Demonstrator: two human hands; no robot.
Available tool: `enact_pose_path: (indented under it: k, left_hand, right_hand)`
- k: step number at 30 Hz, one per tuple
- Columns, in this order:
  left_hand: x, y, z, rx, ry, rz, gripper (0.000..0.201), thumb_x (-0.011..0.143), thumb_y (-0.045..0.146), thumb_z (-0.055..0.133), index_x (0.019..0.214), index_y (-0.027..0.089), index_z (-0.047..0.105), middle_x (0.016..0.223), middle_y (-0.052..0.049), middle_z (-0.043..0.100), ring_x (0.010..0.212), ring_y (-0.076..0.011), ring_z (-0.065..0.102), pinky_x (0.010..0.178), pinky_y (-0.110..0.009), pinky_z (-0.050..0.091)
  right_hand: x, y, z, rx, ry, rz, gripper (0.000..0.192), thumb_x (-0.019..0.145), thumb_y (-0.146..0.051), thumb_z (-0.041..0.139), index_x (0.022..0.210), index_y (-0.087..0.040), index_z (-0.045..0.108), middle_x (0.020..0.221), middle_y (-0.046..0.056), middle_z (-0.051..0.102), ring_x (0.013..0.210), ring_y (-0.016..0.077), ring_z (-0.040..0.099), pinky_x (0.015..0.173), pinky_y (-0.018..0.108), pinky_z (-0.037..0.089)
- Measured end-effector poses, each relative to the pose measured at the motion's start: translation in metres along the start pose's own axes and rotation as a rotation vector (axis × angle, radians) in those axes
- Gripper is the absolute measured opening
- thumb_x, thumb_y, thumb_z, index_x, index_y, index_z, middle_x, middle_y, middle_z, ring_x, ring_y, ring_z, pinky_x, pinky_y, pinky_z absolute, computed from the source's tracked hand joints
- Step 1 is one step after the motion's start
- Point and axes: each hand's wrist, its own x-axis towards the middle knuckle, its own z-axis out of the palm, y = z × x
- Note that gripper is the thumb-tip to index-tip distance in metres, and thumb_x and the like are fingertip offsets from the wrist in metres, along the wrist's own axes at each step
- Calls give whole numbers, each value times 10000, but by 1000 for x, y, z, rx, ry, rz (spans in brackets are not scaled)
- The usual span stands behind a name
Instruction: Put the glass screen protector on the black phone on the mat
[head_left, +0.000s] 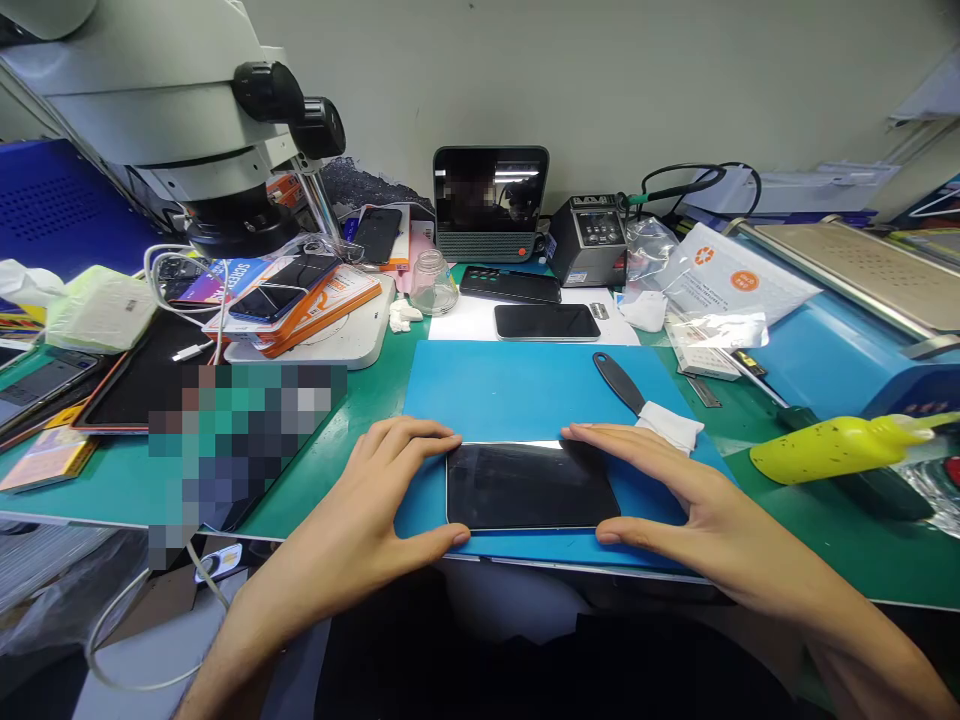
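Hands: left hand point(375, 490) and right hand point(705, 502) grasp the phone point(532, 487) by both ends, thumbs nearest;
Phone: flat on the blue mat point(495, 390), along the bench's point(375, 392) near edge;
Handling: probably light, stiff, slippery, fragile; hold by the rim.

From afar I see a green bench top point(367, 398) — a blue mat point(502, 385) lies on it, with a white sheet point(466, 322) just behind, and a crumpled tissue point(405, 316) and white slab point(369, 335) to the left.
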Motion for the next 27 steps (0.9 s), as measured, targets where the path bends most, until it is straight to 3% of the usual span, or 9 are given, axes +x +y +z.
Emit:
enact_pose_path:
  k: [10,27]
  left_hand:
    - [-1,0,3,-6,52,16,553,950,439,775,1454,342,568,1537,-95,572,1474,-349,482,1228,-579,444]
    - [-1,-8,10,114,96,80,574,956,447,762,1464,367,508,1480,-45,593,1422,-337,493,1188,-527,433]
  right_hand:
    - [-1,-3,-1,0,-1,-24,732,839,-692,811,1499,-420,648,1595,30,620,1486,414,548,1275,635,393]
    - [-5,-12,1,60,3,-51,695,854,-554,874,1493,-391,653,1592,17,620,1480,340,556,1288,502,404]
